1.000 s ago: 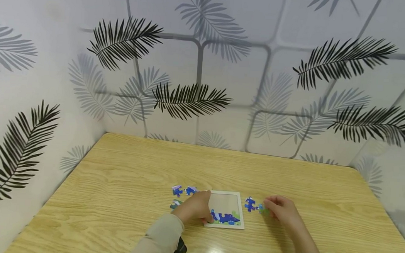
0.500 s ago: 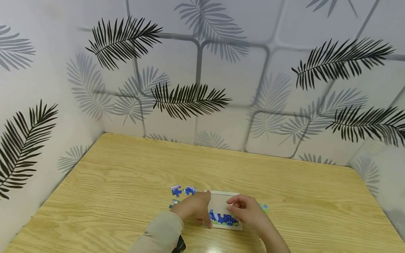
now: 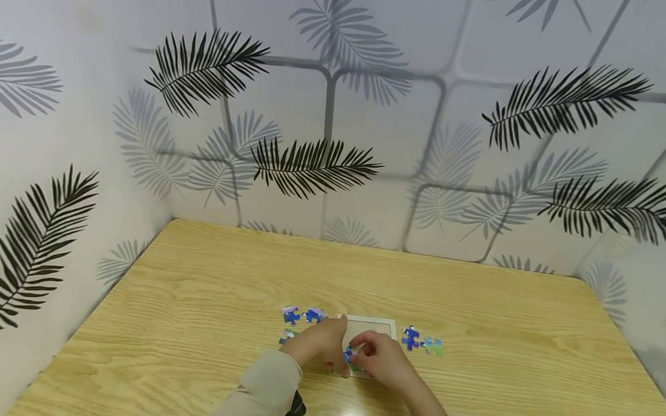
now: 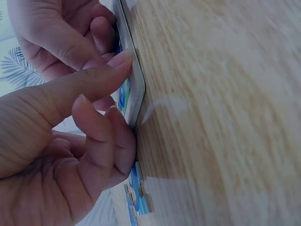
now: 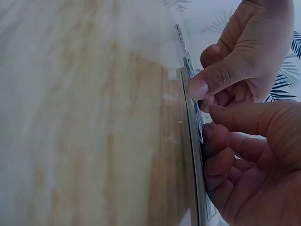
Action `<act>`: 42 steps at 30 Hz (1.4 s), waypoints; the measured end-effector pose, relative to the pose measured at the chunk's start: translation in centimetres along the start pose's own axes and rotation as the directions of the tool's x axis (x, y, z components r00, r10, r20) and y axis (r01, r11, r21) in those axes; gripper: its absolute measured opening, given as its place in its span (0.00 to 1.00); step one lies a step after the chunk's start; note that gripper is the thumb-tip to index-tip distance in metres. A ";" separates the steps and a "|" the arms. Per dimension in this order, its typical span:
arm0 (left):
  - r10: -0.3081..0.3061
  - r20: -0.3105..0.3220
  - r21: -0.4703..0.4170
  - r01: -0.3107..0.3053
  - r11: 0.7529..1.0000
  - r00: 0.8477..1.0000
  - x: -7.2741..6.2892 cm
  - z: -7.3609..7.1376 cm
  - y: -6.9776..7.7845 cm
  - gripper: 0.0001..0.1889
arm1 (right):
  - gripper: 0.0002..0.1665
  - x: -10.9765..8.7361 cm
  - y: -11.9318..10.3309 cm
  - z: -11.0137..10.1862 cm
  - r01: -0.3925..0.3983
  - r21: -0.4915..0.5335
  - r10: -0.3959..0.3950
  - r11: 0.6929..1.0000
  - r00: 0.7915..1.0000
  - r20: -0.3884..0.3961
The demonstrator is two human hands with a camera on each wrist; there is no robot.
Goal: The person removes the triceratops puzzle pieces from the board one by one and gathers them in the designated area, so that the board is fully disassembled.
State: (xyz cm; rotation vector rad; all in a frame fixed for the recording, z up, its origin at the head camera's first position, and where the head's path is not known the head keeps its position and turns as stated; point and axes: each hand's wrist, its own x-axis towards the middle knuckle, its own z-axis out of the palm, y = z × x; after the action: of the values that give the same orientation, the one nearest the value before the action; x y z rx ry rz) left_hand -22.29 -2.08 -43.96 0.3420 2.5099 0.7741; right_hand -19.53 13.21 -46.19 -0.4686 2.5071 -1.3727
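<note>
A shallow puzzle tray [image 3: 380, 321] with a pale rim lies flat on the table, blue and green puzzle pieces [image 3: 349, 354] fitted along its near side. My left hand [image 3: 321, 343] grips the tray's left edge. In the left wrist view its thumb [image 4: 101, 75] lies over the rim and its fingers curl against the side. My right hand [image 3: 383, 360] reaches over the near part of the tray, hiding most of the fitted pieces. Its curled fingertips [image 5: 214, 134] are down at the pieces in the right wrist view; whether they pinch one cannot be seen.
Right of the tray lie a dark blue puzzle piece [image 3: 411, 338] and a light green and blue piece [image 3: 433, 346]. To its left are loose blue-purple pieces [image 3: 291, 315] and a greenish piece [image 3: 287, 336] partly behind my left hand. Beyond the wooden table [image 3: 238, 266] stands a leaf-patterned wall.
My right hand has come left from the loose pieces at the right, over the tray, and down to its near left part. My left hand stays at the tray's left edge.
</note>
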 end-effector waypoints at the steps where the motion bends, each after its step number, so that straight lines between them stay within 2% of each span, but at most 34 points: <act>1: -0.001 -0.001 0.000 0.001 1.000 1.000 0.0 0.0 0.0 0.57 | 0.12 0.0 0.0 0.1 0.007 -0.020 -0.007 1.000 1.000 -0.005; 8: 0.012 -0.023 0.074 -0.010 0.997 1.000 0.1 0.1 0.3 0.54 | 0.14 0.2 0.0 0.4 0.051 -0.123 -0.054 0.991 0.998 -0.018; 10: 0.032 -0.041 0.099 -0.028 0.995 0.999 0.0 0.1 0.4 0.48 | 0.15 0.2 0.0 0.4 0.059 -0.143 -0.063 0.988 0.998 -0.021; 14: 0.101 -0.070 0.170 -0.088 0.982 0.992 -0.2 0.1 0.6 0.28 | 0.15 0.2 0.0 0.5 0.065 -0.151 -0.070 0.986 0.997 -0.028; 17: 0.165 -0.059 0.233 -0.147 0.961 0.984 -0.4 0.1 0.6 0.23 | 0.14 0.3 0.0 0.4 0.067 -0.159 -0.072 0.985 0.997 -0.028; 21: 0.244 -0.018 0.264 -0.230 0.936 0.970 -0.7 0.0 0.4 0.22 | 0.13 0.2 0.0 0.3 0.073 -0.168 -0.078 0.983 0.997 -0.024; 23: 0.266 0.007 0.249 -0.260 0.933 0.964 -0.6 0.1 0.2 0.23 | 0.13 0.1 -0.1 0.3 0.073 -0.158 -0.077 0.985 0.997 -0.019; 29: 0.266 0.061 0.192 -0.273 0.943 0.962 -0.4 -0.1 -0.5 0.46 | 0.13 0.1 -0.3 0.3 0.069 -0.137 -0.073 0.988 0.997 -0.024; 32: 0.262 0.073 0.180 -0.271 0.946 0.962 -0.3 -0.3 -0.5 0.49 | 0.13 0.1 -0.2 0.4 0.075 -0.143 -0.079 0.987 0.996 -0.028; 36: 0.263 0.079 0.179 -0.273 0.945 0.962 -0.2 -0.4 -0.5 0.49 | 0.13 0.2 -0.1 0.5 0.073 -0.151 -0.078 0.986 0.996 -0.032; 39: 0.263 0.074 0.186 -0.273 0.944 0.962 -0.1 -0.4 -0.5 0.45 | 0.13 0.2 0.0 0.5 0.061 -0.153 -0.067 0.986 0.997 -0.033; 42: 0.260 0.065 0.187 -0.268 0.945 0.963 0.0 -0.4 -0.5 0.32 | 0.14 0.2 -0.1 0.5 0.055 -0.152 -0.062 0.987 0.997 -0.036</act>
State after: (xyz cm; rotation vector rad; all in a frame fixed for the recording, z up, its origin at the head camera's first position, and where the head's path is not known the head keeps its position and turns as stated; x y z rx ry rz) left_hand -22.51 -2.68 -43.96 0.7675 2.5385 0.6130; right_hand -19.50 12.69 -46.44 -0.5537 2.6629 -1.2290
